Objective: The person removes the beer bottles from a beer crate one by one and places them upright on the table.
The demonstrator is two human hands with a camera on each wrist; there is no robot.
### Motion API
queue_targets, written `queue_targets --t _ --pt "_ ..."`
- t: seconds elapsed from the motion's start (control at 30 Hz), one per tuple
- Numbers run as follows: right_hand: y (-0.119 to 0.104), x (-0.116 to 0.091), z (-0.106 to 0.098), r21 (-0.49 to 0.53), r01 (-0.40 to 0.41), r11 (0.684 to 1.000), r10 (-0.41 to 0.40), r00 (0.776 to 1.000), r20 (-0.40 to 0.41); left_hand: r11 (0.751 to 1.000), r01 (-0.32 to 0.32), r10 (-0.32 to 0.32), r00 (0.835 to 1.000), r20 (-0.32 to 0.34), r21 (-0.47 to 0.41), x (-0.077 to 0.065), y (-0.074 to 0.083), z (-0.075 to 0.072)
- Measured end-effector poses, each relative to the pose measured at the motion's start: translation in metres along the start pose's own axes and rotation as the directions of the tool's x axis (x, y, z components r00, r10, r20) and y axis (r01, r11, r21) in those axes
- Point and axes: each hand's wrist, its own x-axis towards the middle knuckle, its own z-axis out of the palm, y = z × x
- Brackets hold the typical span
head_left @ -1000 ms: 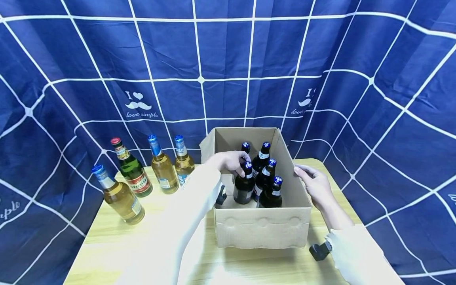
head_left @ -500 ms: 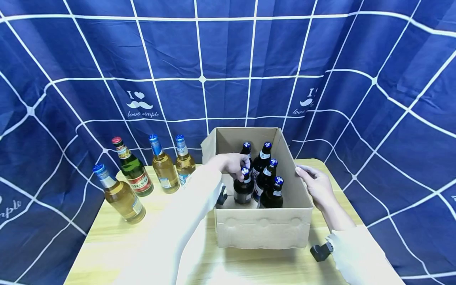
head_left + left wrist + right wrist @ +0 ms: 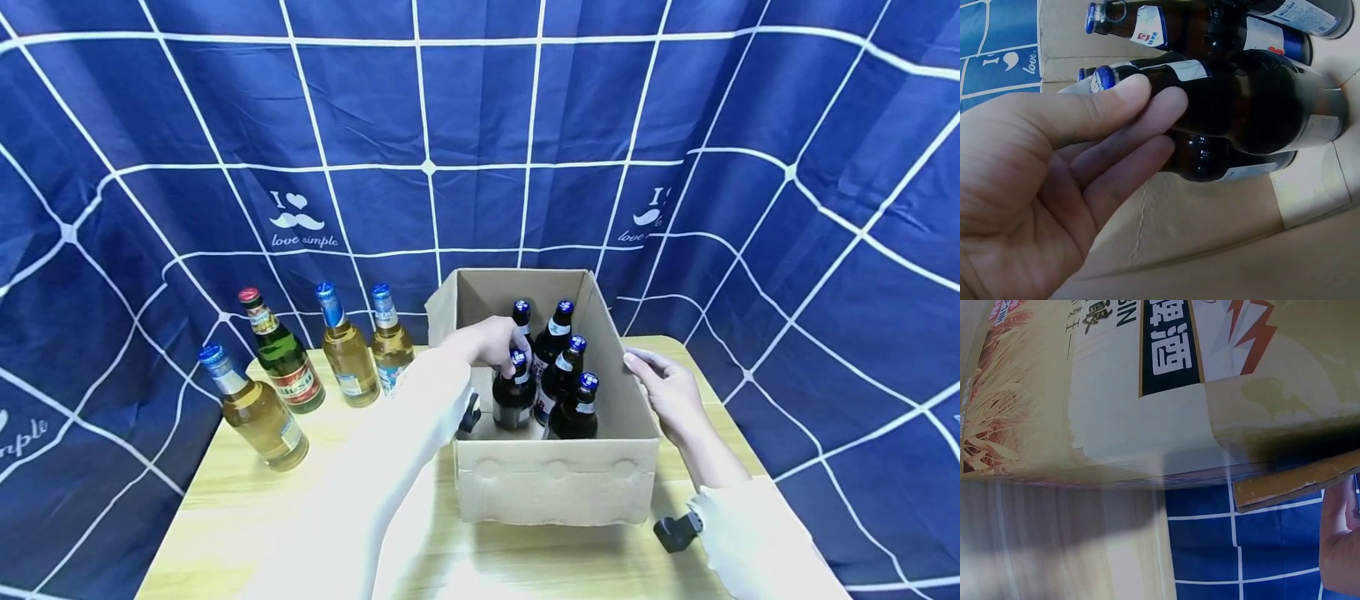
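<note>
An open cardboard box [image 3: 555,483] stands on the table with several dark brown beer bottles upright inside, all with blue caps. My left hand [image 3: 491,343] reaches in over the left wall and pinches the neck of the front-left beer bottle [image 3: 513,404]. In the left wrist view, the thumb and fingers of the left hand [image 3: 1054,169] lie about that bottle's [image 3: 1241,106] neck, just below the cap. My right hand [image 3: 667,396] holds the top edge of the box's right wall. The right wrist view shows part of the right hand [image 3: 1341,550] at the printed box's [image 3: 1147,425] edge.
Left of the box stand three clear bottles of amber drink, a front one [image 3: 262,421], a middle one [image 3: 348,362] and one [image 3: 390,342] beside the box. A green bottle [image 3: 288,367] with a red cap is among them. Blue checked curtains [image 3: 480,108] hang around the table [image 3: 525,562].
The left hand has shifted slightly, and the bottle at its fingers has tipped or slid a little left. My right hand stays on the box edge.
</note>
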Motion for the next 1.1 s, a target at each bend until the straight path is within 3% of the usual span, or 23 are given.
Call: queue_targets --t 0.1,0.23,0.37,0.47,0.63,0.8,0.93,1.1 --pt "-0.001 0.000 -0.001 -0.006 -0.001 1.000 0.001 1.000 0.003 1.000 -0.004 0.005 1.000 -0.027 0.016 -0.001 0.002 -0.003" --pt "-0.001 0.001 -0.002 -0.022 0.005 1.000 -0.005 1.000 -0.004 0.995 -0.028 0.024 0.999 -0.044 -0.094 -0.004 0.001 -0.010" --pt "-0.002 0.000 -0.002 -0.024 0.001 1.000 -0.002 1.000 -0.006 0.963 -0.111 0.090 0.991 -0.096 -0.244 -0.008 0.000 -0.018" --pt "-0.002 -0.001 -0.001 -0.014 -0.005 1.000 0.005 1.000 0.000 0.947 -0.188 0.149 0.975 -0.163 -0.262 -0.014 0.003 -0.027" --pt "-0.002 -0.001 -0.001 -0.018 -0.006 1.000 0.006 1.000 -0.003 0.930 -0.292 0.226 0.933 -0.280 -0.223 -0.024 0.020 -0.050" --pt "-0.003 -0.001 -0.002 -0.018 -0.006 1.000 0.006 1.000 -0.004 0.937 -0.295 0.198 0.889 -0.413 -0.185 -0.038 0.035 -0.080" --pt "-0.003 -0.001 -0.002 -0.014 -0.008 1.000 0.007 1.000 -0.004 0.941 -0.310 0.199 0.834 -0.514 -0.139 -0.059 0.042 -0.103" --pt "-0.002 -0.001 -0.001 -0.028 -0.010 1.000 0.010 1.000 -0.007 0.933 -0.341 0.203 0.759 -0.619 -0.112 -0.094 0.046 -0.130"
